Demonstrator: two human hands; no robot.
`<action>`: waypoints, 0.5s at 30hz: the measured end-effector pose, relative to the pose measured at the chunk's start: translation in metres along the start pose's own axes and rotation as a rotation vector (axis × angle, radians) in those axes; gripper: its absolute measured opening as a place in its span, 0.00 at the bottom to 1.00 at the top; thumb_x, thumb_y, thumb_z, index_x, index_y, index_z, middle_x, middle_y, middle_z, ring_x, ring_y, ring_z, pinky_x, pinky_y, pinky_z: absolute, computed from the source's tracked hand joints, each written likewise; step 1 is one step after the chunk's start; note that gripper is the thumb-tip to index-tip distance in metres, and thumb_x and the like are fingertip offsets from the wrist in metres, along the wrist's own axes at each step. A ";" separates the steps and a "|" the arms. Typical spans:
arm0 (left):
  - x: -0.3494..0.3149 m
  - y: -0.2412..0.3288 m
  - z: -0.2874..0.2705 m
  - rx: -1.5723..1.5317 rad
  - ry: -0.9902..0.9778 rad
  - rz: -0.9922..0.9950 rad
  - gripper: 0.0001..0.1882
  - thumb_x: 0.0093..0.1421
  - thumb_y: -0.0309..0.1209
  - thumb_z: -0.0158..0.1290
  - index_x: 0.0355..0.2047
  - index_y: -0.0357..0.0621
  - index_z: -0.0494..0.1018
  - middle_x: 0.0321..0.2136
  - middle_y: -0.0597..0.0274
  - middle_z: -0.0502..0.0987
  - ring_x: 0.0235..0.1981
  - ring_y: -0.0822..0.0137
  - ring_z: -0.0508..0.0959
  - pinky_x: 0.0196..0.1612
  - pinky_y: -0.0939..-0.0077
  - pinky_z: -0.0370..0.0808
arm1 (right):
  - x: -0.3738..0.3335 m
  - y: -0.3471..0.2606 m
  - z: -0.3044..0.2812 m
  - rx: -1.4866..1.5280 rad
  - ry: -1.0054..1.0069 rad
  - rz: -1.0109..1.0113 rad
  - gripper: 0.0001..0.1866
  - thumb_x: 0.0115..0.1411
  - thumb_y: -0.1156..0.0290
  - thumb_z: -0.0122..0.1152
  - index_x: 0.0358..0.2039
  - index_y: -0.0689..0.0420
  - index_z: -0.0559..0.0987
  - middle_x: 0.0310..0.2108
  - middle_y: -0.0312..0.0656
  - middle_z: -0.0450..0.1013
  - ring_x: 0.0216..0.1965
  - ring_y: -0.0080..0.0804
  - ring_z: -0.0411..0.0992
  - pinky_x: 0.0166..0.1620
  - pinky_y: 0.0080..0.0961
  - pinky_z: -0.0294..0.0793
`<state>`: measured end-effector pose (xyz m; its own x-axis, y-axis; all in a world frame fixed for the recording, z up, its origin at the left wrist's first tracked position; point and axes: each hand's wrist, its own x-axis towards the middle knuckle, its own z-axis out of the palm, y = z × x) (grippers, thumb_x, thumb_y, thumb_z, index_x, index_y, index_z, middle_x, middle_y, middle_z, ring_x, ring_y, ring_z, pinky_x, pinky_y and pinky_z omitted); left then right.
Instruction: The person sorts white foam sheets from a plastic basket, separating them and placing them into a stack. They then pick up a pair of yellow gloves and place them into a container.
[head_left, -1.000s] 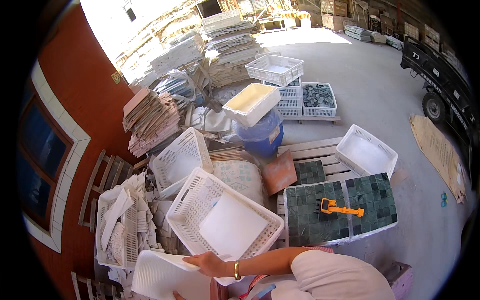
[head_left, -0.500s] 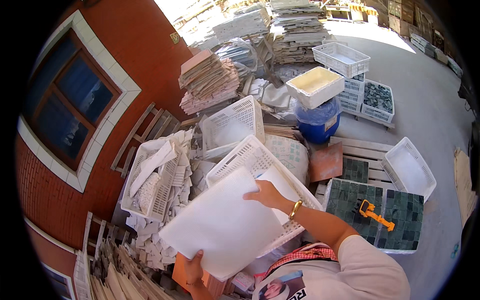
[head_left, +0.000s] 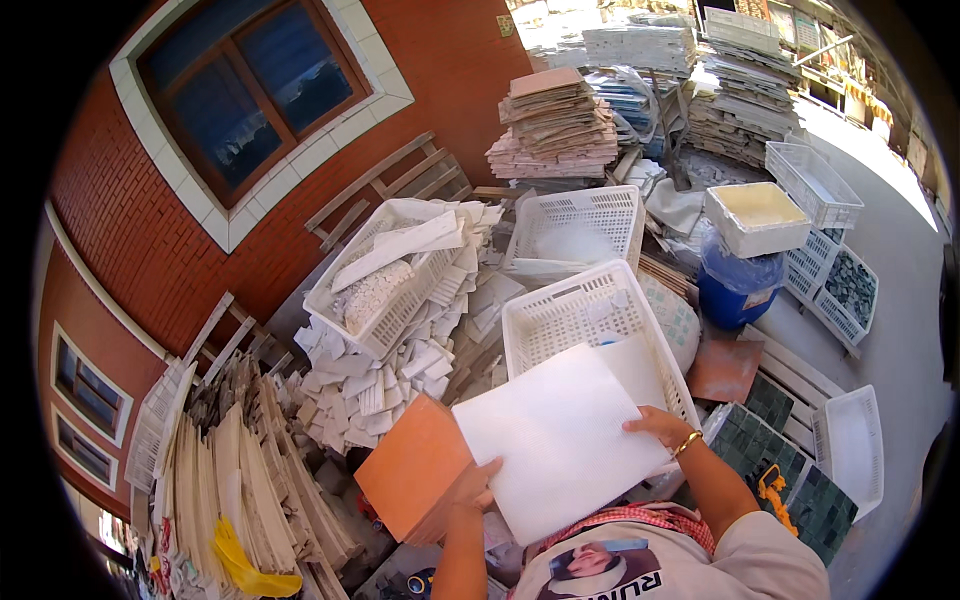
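Head view: your left hand (head_left: 478, 488) has its grip closed on the lower left edge of a large white tile (head_left: 560, 440), fingers curled over the rim. Your right hand (head_left: 658, 425) lies on the tile's right edge, fingers spread across its face and closed about that edge (a gold bracelet (head_left: 687, 443) sits at the wrist). The tile is held flat and slightly tilted in front of your chest, its far corner overlapping the near rim of a white plastic crate (head_left: 585, 320).

An orange tile (head_left: 412, 478) sits just beside your left hand, partly under the white one; whether that hand also touches it, you cannot tell.

Beyond the crate stands a second white crate (head_left: 575, 225), tipped up on edge. To its left a third crate (head_left: 385, 275) holds pale strips, with broken white pieces (head_left: 370, 385) heaped below. A blue barrel (head_left: 735, 290) carries a square cream tray (head_left: 757, 215). Green mosaic sheets (head_left: 790, 470) lie near your right elbow.
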<state>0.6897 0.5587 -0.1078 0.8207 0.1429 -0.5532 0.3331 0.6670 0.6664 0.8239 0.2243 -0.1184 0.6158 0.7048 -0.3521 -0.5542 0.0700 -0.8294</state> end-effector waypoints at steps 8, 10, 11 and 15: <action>0.015 -0.020 -0.013 0.116 -0.283 0.001 0.20 0.57 0.26 0.45 0.49 0.33 0.59 0.46 0.53 0.67 0.46 0.62 0.68 0.50 0.69 0.66 | -0.009 0.015 -0.003 0.150 0.132 -0.004 0.21 0.50 0.73 0.56 0.46 0.65 0.67 0.39 0.44 0.70 0.38 0.32 0.70 0.43 0.25 0.69; 0.030 -0.049 -0.038 0.193 -0.094 -0.048 0.17 0.56 0.25 0.46 0.45 0.31 0.63 0.41 0.52 0.70 0.40 0.62 0.72 0.44 0.69 0.69 | -0.002 0.015 0.007 0.058 0.157 0.075 0.20 0.50 0.74 0.55 0.45 0.66 0.67 0.39 0.44 0.70 0.37 0.32 0.71 0.42 0.26 0.70; 0.041 -0.067 -0.052 0.235 -0.005 -0.078 0.16 0.55 0.24 0.46 0.44 0.30 0.65 0.39 0.52 0.72 0.37 0.62 0.73 0.41 0.70 0.71 | 0.001 0.016 0.011 0.015 0.177 0.112 0.20 0.51 0.75 0.54 0.45 0.66 0.67 0.38 0.44 0.70 0.36 0.32 0.71 0.41 0.26 0.71; 0.047 -0.101 -0.069 0.206 0.044 -0.053 0.15 0.54 0.26 0.48 0.41 0.30 0.67 0.33 0.55 0.74 0.28 0.64 0.75 0.32 0.71 0.73 | 0.000 -0.002 0.038 -0.075 0.197 0.065 0.17 0.52 0.74 0.54 0.42 0.67 0.69 0.37 0.44 0.71 0.35 0.31 0.71 0.41 0.27 0.71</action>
<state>0.6626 0.5481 -0.2354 0.7802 0.1462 -0.6082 0.4666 0.5115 0.7215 0.8036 0.2510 -0.1007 0.6816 0.5542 -0.4778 -0.5578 -0.0291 -0.8294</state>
